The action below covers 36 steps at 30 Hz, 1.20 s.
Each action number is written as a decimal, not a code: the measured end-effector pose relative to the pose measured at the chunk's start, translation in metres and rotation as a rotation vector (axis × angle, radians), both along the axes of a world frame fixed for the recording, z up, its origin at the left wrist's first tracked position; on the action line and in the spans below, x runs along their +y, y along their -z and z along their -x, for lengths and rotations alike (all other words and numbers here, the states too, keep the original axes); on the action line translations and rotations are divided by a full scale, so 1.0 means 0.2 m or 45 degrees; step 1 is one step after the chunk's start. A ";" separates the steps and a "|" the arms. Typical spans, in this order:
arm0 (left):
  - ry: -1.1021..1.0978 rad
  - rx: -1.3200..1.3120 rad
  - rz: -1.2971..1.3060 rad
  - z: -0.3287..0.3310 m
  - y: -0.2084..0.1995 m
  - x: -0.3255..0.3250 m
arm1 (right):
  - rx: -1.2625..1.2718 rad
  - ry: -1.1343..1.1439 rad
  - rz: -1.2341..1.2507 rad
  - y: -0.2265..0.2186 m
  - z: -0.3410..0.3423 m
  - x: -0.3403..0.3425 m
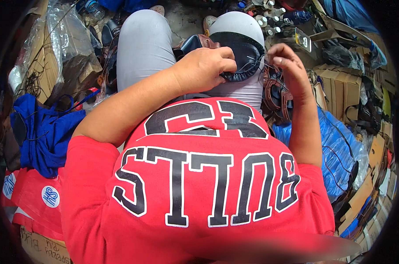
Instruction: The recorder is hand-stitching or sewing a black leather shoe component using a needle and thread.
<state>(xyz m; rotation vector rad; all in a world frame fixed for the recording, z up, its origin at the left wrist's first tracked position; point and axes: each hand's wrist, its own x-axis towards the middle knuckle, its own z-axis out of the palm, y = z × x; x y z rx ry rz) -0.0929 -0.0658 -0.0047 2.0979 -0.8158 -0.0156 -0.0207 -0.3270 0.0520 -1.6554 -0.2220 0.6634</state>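
Observation:
A dark leather shoe [248, 57] with a brown leather part lies across my right thigh, its rounded end toward the right. My left hand [206, 68] is closed on its near edge, fingers bent over the leather. A short pale line, a thread or a needle, shows on the dark surface. Just right of the shoe, my right hand [289, 66] is raised with its fingers curled and thumb close to them. A thin strand seems to run near those fingertips; what they pinch is too small to make out.
More brown and dark shoes [274, 94] lie beside my right leg. Small bottles with white caps [270, 20] stand beyond my right knee. Cardboard [336, 90] and a blue plastic bag [336, 152] are at right. A blue cloth [43, 132] and a red package [36, 198] lie left.

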 end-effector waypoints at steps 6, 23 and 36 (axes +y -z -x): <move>-0.017 -0.223 -0.167 0.00 -0.02 -0.04 | -0.156 -0.231 0.422 0.00 -0.04 0.10; -0.067 -0.722 -0.424 -0.02 -0.07 -0.04 | 0.175 -0.012 -0.014 0.23 0.07 -0.11; -0.053 -0.140 0.070 -0.01 -0.02 0.02 | 0.118 -0.170 0.104 0.13 0.02 -0.04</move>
